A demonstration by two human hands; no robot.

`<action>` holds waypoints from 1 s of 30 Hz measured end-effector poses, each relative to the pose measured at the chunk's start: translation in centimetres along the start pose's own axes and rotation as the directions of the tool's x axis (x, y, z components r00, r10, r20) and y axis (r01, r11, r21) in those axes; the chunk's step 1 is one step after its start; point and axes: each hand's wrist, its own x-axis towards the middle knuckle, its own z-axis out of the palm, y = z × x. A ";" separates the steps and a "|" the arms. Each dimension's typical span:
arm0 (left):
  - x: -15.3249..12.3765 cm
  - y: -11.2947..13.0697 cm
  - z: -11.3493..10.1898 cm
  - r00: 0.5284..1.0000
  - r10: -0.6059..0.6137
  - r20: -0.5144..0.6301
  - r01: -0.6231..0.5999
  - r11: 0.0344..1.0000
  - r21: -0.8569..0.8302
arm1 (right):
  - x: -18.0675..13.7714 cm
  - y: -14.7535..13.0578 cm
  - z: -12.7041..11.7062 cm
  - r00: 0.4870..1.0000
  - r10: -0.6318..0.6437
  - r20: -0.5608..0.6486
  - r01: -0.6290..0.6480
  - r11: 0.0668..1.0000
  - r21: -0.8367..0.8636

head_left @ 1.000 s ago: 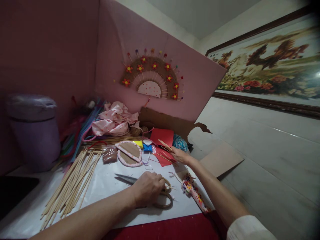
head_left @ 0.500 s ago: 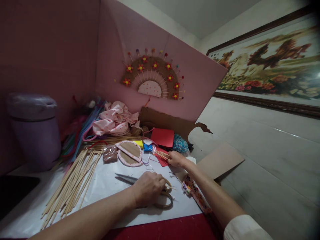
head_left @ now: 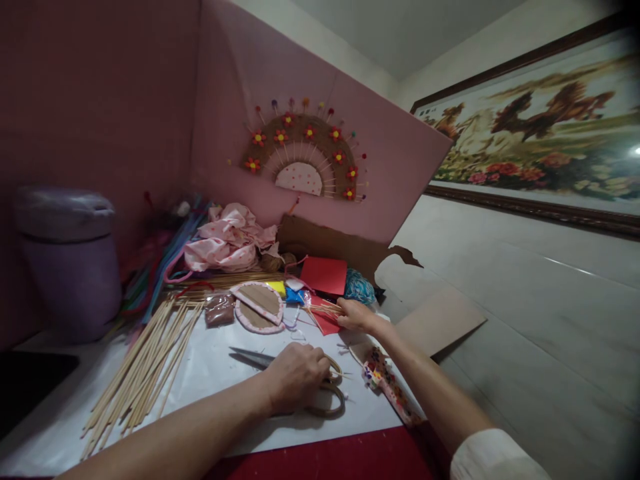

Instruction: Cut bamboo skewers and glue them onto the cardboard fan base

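From afar, I judge a light pinch best for the thin tan wooden sticks (head_left: pixel 325 309) my right hand (head_left: pixel 353 315) clamps over the red paper (head_left: pixel 328 325), but can't tell whether my left hand (head_left: pixel 299 375) grips the grey-bladed scissors (head_left: pixel 254 357) beneath.

- Scissors (head_left: pixel 255 358): metal blades, smooth, dull sheen;
- Short sticks (head_left: pixel 326 309): bare wood, matt;
- Long sticks (head_left: pixel 145 367): bare wood, smooth, low sheen;
- Table covering (head_left: pixel 213 410): smooth, faintly glossy; paper or plastic, cannot be determined;
- Brown packet (head_left: pixel 220 311): clear plastic film, glossy, wrinkled;
- Pink cloth (head_left: pixel 235 240): fabric, creased, soft satin sheen;
- Red card (head_left: pixel 324 275): paper, smooth, matt finish;
- Yarn ball (head_left: pixel 359 287): fibre strands, rough, matt;
- Cardboard strip (head_left: pixel 333 243): matt face, rough torn edge;
- Lilac canister (head_left: pixel 70 273): smooth body, glossy lid;
- Wall tiles (head_left: pixel 540 320): smooth, polished, reflective
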 end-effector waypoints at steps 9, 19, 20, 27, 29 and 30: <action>0.0 0.0 -0.2 1.000 -0.006 0.011 0.006 1.000 -0.018 | 0.5 1.7 0.3 0.985 0.117 -0.124 -0.111 0.992 0.056; 0.0 0.1 -0.4 1.000 -0.013 0.026 0.013 1.000 -0.009 | 0.6 0.8 1.2 0.974 0.215 -0.068 -0.211 0.976 0.059; 0.0 0.1 -0.4 1.000 -0.014 0.028 0.014 1.000 -0.008 | 0.7 0.6 1.4 0.975 0.214 -0.057 -0.211 0.976 0.060; 0.1 0.0 -0.3 0.999 -0.024 0.031 0.024 1.000 -0.009 | 1.1 0.5 1.6 0.982 0.187 -0.016 -0.185 0.979 0.090; 0.1 0.0 -0.3 0.999 -0.021 0.026 0.021 1.000 -0.013 | 1.2 0.6 1.4 0.984 0.180 -0.014 -0.178 0.979 0.101; 0.1 0.0 -0.3 1.000 -0.018 0.022 0.018 1.000 -0.015 | 1.2 0.7 1.3 0.984 0.178 -0.019 -0.175 0.979 0.108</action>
